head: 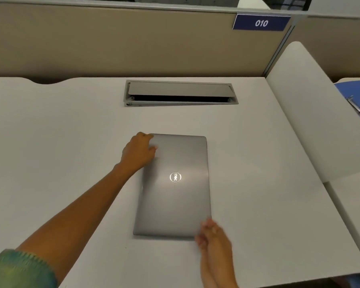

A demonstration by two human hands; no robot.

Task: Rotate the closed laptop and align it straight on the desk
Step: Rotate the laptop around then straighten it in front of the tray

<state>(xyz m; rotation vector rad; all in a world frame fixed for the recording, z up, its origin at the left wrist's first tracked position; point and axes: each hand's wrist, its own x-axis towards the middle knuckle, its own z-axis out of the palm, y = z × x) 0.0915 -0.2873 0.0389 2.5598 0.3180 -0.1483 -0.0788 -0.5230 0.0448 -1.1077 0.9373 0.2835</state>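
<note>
A closed grey laptop (175, 196) with a round silver logo lies flat on the white desk (60, 132), its long sides running away from me and its short edge toward me. My left hand (138, 152) grips its far left corner, fingers curled over the edge. At the near right corner my right hand (214, 238) holds the laptop's edge, slightly blurred.
A grey cable hatch (180, 93) with its flap open is set into the desk behind the laptop. A beige partition (112, 42) with a blue "010" sign (261, 22) backs the desk. A white side divider (312, 113) stands to the right, a blue binder (357, 98) beyond it.
</note>
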